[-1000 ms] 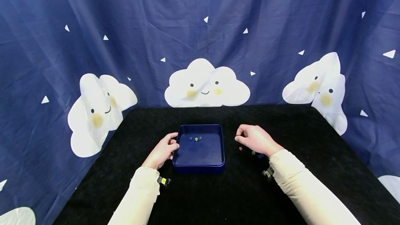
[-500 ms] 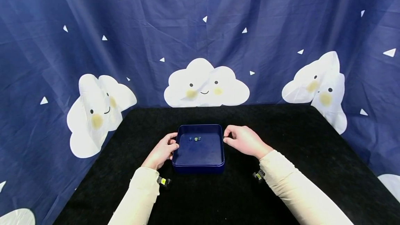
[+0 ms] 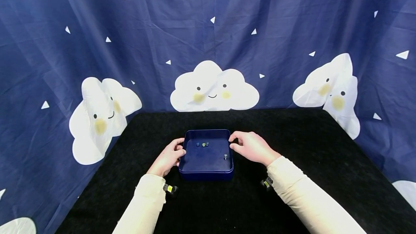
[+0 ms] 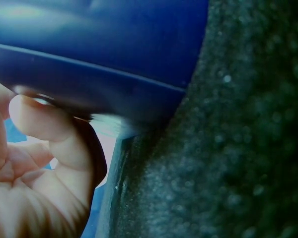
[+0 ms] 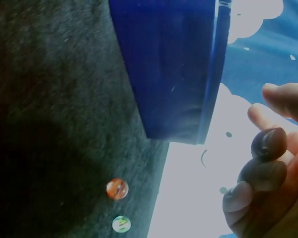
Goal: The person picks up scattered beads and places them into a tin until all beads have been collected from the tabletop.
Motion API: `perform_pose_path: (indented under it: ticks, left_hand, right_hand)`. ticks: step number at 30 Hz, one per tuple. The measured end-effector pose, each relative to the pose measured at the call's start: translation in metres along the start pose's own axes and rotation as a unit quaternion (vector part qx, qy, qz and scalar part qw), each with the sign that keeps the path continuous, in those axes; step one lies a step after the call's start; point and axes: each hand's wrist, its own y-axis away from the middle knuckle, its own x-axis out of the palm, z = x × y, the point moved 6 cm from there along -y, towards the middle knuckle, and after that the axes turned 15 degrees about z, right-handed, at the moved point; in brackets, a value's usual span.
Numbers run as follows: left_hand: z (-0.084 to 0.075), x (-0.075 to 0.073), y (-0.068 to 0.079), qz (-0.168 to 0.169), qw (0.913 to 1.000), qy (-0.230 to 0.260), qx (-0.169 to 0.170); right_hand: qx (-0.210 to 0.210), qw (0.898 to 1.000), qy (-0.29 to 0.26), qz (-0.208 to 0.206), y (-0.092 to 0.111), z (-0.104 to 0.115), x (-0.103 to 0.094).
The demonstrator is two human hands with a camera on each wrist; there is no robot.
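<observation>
A square dark blue box (image 3: 206,177) sits on the black cloth. Its left side is held by my left hand (image 3: 166,157), thumb at the rim; in the left wrist view, bent fingers (image 4: 64,148) meet the box wall. Inside lie three small marbles, one of them yellow-green (image 3: 203,144), towards the back. Another marble (image 3: 225,157) is near the right wall. At the right rim hovers my right hand (image 3: 252,148), thumb and forefinger parted with nothing between them. An orange marble (image 5: 117,189) and a green-and-white one (image 5: 121,224) lie outside the box in the right wrist view.
Black cloth (image 3: 312,133) covers the table around the box. Behind it hangs a blue curtain (image 3: 156,21) printed with white clouds (image 3: 212,87) and triangles. In the head view, my right hand and arm hide the marbles outside the box.
My right hand has moved left from the marbles on the cloth to the box's right rim and let go of a marble, which is now inside. The left hand stays in place.
</observation>
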Motion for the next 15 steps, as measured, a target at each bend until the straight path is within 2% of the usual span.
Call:
perform_pose_path:
  ticks: [7, 15]
  left_hand:
    - [-0.002, 0.001, -0.001, 0.001, 1.0, 0.005, 0.005]
    - [-0.001, 0.001, 0.0, 0.003, 1.0, 0.005, 0.005]
  right_hand:
    - [0.012, 1.0, 0.002, -0.008, 0.004, -0.011, -0.002]
    - [0.019, 1.0, -0.007, 0.0, 0.008, -0.022, -0.001]
